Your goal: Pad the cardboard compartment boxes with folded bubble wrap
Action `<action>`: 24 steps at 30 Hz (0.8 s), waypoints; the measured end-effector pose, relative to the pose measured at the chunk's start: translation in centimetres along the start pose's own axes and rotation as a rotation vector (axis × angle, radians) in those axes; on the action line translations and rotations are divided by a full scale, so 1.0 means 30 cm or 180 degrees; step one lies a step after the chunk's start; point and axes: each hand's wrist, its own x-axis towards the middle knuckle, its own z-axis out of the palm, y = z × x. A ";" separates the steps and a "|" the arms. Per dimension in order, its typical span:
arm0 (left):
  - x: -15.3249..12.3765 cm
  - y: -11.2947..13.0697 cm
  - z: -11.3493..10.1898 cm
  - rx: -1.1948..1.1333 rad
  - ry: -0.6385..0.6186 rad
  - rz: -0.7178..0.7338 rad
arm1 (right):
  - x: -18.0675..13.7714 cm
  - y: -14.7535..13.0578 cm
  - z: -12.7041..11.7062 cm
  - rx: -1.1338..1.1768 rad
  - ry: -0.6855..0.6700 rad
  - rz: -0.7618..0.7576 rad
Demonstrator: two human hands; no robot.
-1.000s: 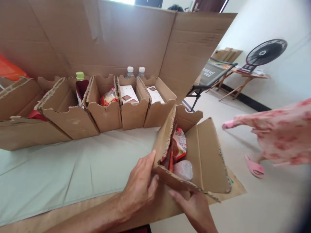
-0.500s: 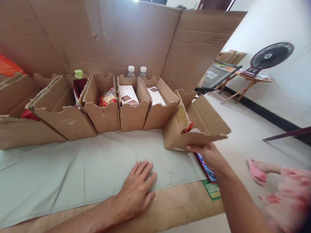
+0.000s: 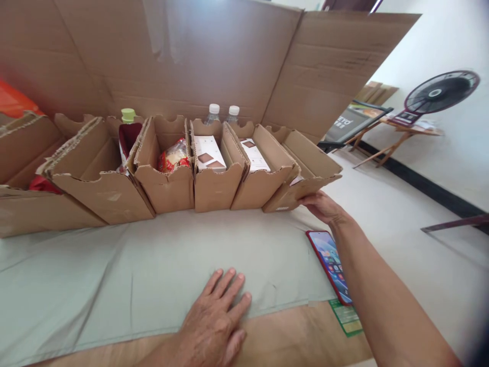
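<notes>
My right hand [image 3: 321, 205] grips the lower front corner of the rightmost cardboard box [image 3: 286, 198], its fingers partly hidden by the box. That box stands in line with the others, against the cardboard box [image 3: 252, 192] that holds a white patterned carton [image 3: 255, 155]. My left hand [image 3: 217, 316] lies flat, palm down and fingers spread, on the grey-green cloth [image 3: 160, 265] near its front edge. Below my right wrist a phone in a red case [image 3: 330, 265] rests with its screen lit.
More boxes to the left hold another white carton [image 3: 209, 153], a red snack packet [image 3: 174, 157] and a dark red item [image 3: 129, 138]. Behind stand two white-capped bottles [image 3: 214, 110] and a tall cardboard screen [image 3: 229, 56]. A fan [image 3: 434, 93] stands on a wooden table at right.
My right hand has moved the rightmost box back and left, into line beside its neighbour. The phone is more exposed. My left hand stays flat on the cloth. A person's pink-slippered foot has left view.
</notes>
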 end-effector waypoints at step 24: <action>-0.034 -0.016 -0.041 -0.0629 0.1281 -0.0622 | -0.339 -0.350 0.340 -0.2345 0.0636 -0.1410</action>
